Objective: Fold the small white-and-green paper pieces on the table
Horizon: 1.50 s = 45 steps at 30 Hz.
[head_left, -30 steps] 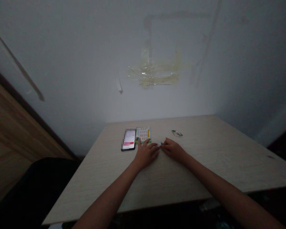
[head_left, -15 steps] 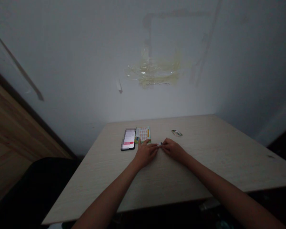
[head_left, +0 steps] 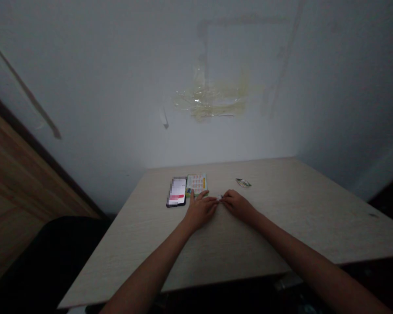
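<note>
My left hand rests on the table with its outer fingers spread toward a printed booklet or card. Its index finger and thumb come together at a small whitish piece, too small and dark to name. From the other side, my right hand pinches the same piece, fingers bent and closed. The hands are almost touching, with the piece between their fingertips. Left of the booklet lies a phone with its screen lit and partly blurred.
A small crumpled wrapper-like scrap lies beyond my right hand on the pale wooden table. Behind the table stands a wall with yellowed tape on it. A dark shape, perhaps a chair, is at the left.
The small whitish piece shows slightly differently between my fingertips. Both hands stay in nearly the same place.
</note>
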Each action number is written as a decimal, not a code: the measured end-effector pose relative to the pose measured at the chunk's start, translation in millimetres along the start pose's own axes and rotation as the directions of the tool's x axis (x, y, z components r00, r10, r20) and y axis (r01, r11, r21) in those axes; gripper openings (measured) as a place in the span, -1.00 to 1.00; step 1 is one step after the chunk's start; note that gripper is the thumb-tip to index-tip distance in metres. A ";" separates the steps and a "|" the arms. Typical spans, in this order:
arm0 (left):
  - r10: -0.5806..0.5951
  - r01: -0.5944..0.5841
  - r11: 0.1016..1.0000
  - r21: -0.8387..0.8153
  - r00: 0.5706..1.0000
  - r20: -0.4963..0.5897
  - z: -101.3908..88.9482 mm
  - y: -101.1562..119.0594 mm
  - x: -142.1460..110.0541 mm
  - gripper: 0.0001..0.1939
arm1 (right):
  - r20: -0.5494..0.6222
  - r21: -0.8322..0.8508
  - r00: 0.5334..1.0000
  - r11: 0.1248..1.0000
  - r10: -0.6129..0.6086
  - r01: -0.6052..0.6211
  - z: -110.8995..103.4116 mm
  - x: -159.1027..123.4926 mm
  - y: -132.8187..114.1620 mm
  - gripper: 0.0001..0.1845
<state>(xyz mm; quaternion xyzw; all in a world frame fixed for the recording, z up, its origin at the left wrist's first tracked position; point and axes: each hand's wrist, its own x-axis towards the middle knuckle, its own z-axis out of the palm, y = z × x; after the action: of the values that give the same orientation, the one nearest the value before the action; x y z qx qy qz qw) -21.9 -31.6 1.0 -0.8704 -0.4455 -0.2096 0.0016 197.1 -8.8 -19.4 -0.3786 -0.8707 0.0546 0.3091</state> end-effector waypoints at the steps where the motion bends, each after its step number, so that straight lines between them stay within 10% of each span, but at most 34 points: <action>1: -0.004 0.004 1.000 0.000 1.000 -0.001 0.0 -0.2 0.4 -0.67 | -0.005 -0.003 1.000 1.000 0.001 -0.001 -0.2 -0.1 -0.4 -0.77; 17: 0.026 -0.026 0.999 0.033 1.000 0.014 4.0 0.6 1.2 -0.66 | -0.047 -0.227 0.999 0.974 -0.028 0.016 4.0 3.3 -0.7 -0.81; 45: -0.005 0.004 0.999 0.035 1.000 0.026 4.3 -0.2 0.4 -0.65 | -0.023 -0.077 1.000 0.997 0.001 -0.003 0.2 0.7 1.7 -0.72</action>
<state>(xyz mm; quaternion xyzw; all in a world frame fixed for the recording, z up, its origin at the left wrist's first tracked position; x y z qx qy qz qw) -20.2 -30.4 -2.8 -0.8718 -0.4512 -0.1905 0.0106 197.7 -7.1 -19.7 -0.3916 -0.8682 0.0168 0.3042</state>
